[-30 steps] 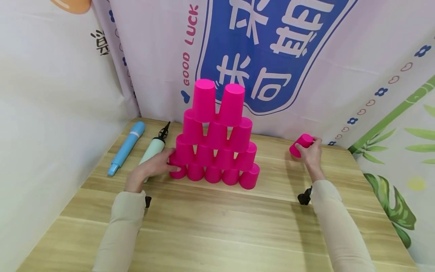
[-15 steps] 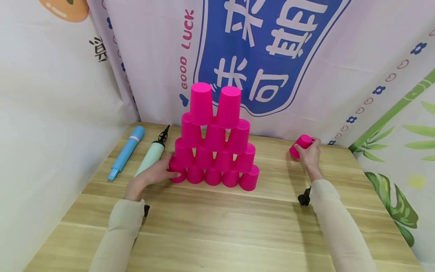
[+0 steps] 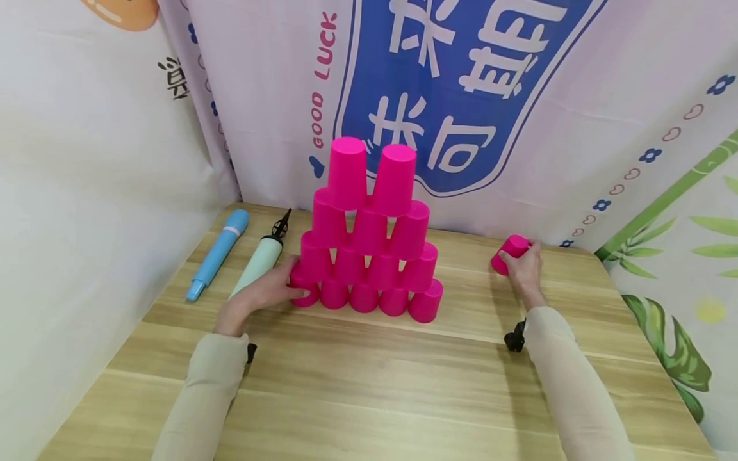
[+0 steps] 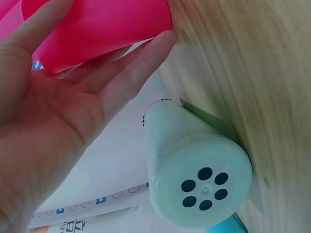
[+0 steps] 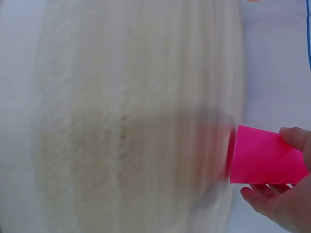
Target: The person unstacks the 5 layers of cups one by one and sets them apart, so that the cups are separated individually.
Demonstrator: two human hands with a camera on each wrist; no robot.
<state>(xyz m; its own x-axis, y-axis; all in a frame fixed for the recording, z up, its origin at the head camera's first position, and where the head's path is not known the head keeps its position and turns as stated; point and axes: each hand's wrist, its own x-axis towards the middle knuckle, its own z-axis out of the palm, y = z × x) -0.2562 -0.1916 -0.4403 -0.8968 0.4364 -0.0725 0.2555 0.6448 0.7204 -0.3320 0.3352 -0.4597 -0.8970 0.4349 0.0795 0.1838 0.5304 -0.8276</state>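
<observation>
Two hands rest on the counter (image 3: 369, 384): the left hand (image 3: 262, 294), fingers straight, touches the bottom-left cup (image 3: 303, 289) of the pink pyramid (image 3: 369, 237); farther right, the right hand (image 3: 526, 272) grips a single cup (image 3: 508, 253) lying tilted.

fifteen pink cups: fourteen in the pyramid (image 3: 369, 243), stacked five, four, three, two, plus one loose pink cup (image 3: 510, 253). two balloon pumps: one blue (image 3: 218, 253), one mint (image 3: 261, 257).
</observation>
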